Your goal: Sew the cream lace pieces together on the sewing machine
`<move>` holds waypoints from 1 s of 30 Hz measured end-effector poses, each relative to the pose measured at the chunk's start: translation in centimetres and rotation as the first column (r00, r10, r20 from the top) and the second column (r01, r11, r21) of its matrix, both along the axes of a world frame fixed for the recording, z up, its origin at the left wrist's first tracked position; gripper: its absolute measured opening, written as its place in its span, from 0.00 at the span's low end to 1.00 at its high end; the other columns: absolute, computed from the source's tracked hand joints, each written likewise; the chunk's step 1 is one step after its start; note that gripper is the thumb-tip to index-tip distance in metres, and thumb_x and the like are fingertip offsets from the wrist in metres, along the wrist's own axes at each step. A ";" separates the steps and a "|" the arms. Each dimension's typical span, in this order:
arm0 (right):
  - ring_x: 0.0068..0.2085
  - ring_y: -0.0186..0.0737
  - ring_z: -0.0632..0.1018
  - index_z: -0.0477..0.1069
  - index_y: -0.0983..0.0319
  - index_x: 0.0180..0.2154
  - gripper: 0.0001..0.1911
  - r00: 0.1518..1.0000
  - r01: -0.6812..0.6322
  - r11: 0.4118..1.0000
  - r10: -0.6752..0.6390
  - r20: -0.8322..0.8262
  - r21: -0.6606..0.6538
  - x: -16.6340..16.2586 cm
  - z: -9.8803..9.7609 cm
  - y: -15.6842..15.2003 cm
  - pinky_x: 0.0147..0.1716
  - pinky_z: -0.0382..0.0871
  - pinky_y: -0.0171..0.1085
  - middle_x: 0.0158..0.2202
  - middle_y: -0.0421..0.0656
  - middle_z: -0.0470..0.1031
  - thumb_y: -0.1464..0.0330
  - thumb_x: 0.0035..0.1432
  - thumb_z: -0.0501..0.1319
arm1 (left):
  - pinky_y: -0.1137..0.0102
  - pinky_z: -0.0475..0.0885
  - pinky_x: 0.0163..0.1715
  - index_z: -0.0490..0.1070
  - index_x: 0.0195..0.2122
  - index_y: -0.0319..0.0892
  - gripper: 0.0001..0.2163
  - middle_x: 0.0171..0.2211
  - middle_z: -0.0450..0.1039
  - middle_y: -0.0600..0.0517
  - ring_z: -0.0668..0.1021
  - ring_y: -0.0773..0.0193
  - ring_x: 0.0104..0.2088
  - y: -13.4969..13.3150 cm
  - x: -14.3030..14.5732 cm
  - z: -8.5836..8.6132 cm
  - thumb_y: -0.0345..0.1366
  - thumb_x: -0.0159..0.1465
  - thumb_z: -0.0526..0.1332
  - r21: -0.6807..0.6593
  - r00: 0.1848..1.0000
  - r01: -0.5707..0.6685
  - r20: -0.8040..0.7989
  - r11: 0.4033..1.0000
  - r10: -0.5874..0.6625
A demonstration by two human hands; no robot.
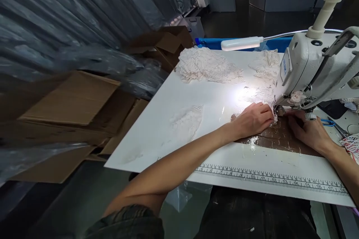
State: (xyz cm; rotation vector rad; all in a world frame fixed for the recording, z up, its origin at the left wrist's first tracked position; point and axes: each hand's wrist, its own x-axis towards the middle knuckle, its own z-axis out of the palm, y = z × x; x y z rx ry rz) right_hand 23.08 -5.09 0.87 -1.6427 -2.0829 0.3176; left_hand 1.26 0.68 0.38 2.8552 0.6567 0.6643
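Note:
A white sewing machine [298,59] stands at the right of the table, its needle and presser foot low over the work. My left hand [255,119] is closed at the left of the presser foot, fingers curled on the edge of a piece of white lace [262,95]. The lace lies under the lamp glare and runs back behind that hand. On the other side of the foot, my right hand [311,133] is closed, its fingertips partly covered by the machine head; what they grip cannot be made out. Brown shiny tape [275,138] covers the tabletop beneath both hands.
A heap of white lace [206,65] lies at the table's back, and another lace piece [186,123] at left. A lamp [242,43] hangs over the back edge. Blue-handled scissors [333,124] lie right. Cardboard boxes [70,97] stand left; a printed ruler [269,178] borders the front.

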 end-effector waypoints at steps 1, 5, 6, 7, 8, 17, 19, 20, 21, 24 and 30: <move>0.41 0.48 0.78 0.75 0.61 0.40 0.17 1.000 -0.011 1.000 0.011 -0.013 0.002 0.0 -0.2 -0.3 0.40 0.72 0.44 0.39 0.49 0.77 0.63 0.63 0.49 | 0.67 0.71 0.37 0.72 0.36 0.39 0.11 0.37 0.75 0.48 0.75 0.64 0.36 0.2 -0.1 -0.1 0.34 0.71 0.52 0.019 1.000 0.012 -0.027 1.000 -0.011; 0.38 0.46 0.78 0.75 0.61 0.45 0.18 0.999 -0.024 1.000 0.024 -0.037 -0.019 -0.2 -0.4 -1.1 0.36 0.72 0.42 0.42 0.50 0.76 0.62 0.62 0.51 | 0.67 0.69 0.36 0.72 0.39 0.39 0.11 0.38 0.76 0.49 0.76 0.64 0.37 0.6 -0.5 -0.1 0.35 0.72 0.51 0.051 0.998 0.025 -0.051 0.998 -0.022; 0.37 0.45 0.78 0.76 0.61 0.45 0.18 0.999 -0.015 1.000 0.014 -0.030 -0.026 -0.3 -0.4 -1.2 0.33 0.72 0.41 0.43 0.50 0.76 0.62 0.62 0.51 | 0.67 0.69 0.35 0.72 0.39 0.40 0.11 0.38 0.76 0.49 0.76 0.64 0.37 0.6 -0.5 0.0 0.35 0.72 0.51 0.054 0.999 0.025 -0.049 0.998 -0.022; 0.35 0.44 0.77 0.76 0.61 0.45 0.18 1.000 -0.006 1.000 0.005 -0.018 -0.029 -0.4 -0.4 -1.3 0.31 0.71 0.40 0.44 0.50 0.75 0.62 0.62 0.51 | 0.67 0.68 0.35 0.72 0.39 0.40 0.11 0.38 0.76 0.49 0.76 0.64 0.37 0.5 -0.5 0.0 0.35 0.72 0.51 0.054 0.999 0.022 -0.048 0.998 -0.020; 0.34 0.44 0.77 0.76 0.60 0.45 0.18 1.000 0.001 1.000 -0.001 -0.006 -0.029 -0.4 -0.4 -1.4 0.29 0.71 0.39 0.44 0.50 0.75 0.61 0.63 0.52 | 0.67 0.68 0.34 0.72 0.39 0.41 0.11 0.38 0.77 0.50 0.76 0.64 0.36 0.5 -0.4 0.1 0.35 0.72 0.51 0.049 0.999 0.018 -0.046 0.999 -0.015; 0.35 0.45 0.77 0.77 0.60 0.44 0.18 1.000 0.021 0.999 -0.021 -0.002 -0.034 -0.7 -0.5 -1.5 0.28 0.71 0.39 0.44 0.51 0.75 0.61 0.63 0.52 | 0.68 0.68 0.33 0.72 0.37 0.40 0.12 0.37 0.77 0.50 0.77 0.66 0.36 0.2 -0.2 -0.1 0.33 0.71 0.50 0.023 0.998 -0.015 0.057 1.000 0.014; 0.38 0.47 0.78 0.77 0.60 0.44 0.18 1.000 0.016 0.999 -0.016 -0.025 -0.030 -0.7 -0.4 -1.5 0.30 0.72 0.40 0.45 0.51 0.75 0.61 0.63 0.52 | 0.67 0.66 0.33 0.72 0.36 0.41 0.12 0.37 0.77 0.51 0.76 0.66 0.34 0.2 -0.2 -0.3 0.34 0.72 0.50 0.085 0.998 -0.018 0.054 0.996 0.013; 0.39 0.47 0.78 0.77 0.60 0.44 0.18 0.999 0.015 0.999 -0.015 -0.035 -0.029 -0.8 -0.4 -1.5 0.31 0.73 0.41 0.45 0.51 0.75 0.61 0.63 0.52 | 0.67 0.65 0.33 0.72 0.36 0.41 0.12 0.36 0.77 0.51 0.75 0.65 0.33 0.2 -0.2 -0.4 0.34 0.72 0.50 0.113 0.999 -0.017 0.050 0.993 0.012; 0.39 0.48 0.79 0.77 0.61 0.44 0.18 0.999 0.016 0.999 -0.017 -0.041 -0.027 -0.8 -0.4 -1.5 0.32 0.74 0.42 0.45 0.51 0.75 0.61 0.63 0.52 | 0.66 0.64 0.33 0.72 0.36 0.41 0.13 0.36 0.77 0.52 0.74 0.65 0.32 0.2 -0.1 -0.5 0.34 0.72 0.50 0.135 0.999 -0.018 0.044 0.991 0.012; 0.39 0.49 0.79 0.76 0.61 0.44 0.17 0.999 0.020 0.999 -0.022 -0.046 -0.030 -0.8 -0.3 -1.5 0.34 0.75 0.45 0.45 0.51 0.75 0.61 0.63 0.53 | 0.65 0.63 0.35 0.72 0.36 0.42 0.13 0.36 0.77 0.52 0.72 0.65 0.31 0.2 0.1 -0.6 0.34 0.72 0.50 0.162 1.000 -0.028 0.006 0.986 0.027; 0.44 0.49 0.78 0.76 0.60 0.44 0.17 0.995 -0.030 0.999 0.032 -0.092 0.023 -1.0 -0.1 -1.6 0.40 0.74 0.46 0.45 0.50 0.76 0.63 0.63 0.51 | 0.65 0.63 0.38 0.73 0.35 0.43 0.14 0.38 0.77 0.50 0.72 0.65 0.33 0.1 -0.1 0.1 0.33 0.72 0.49 0.171 0.994 0.001 -0.109 0.985 0.018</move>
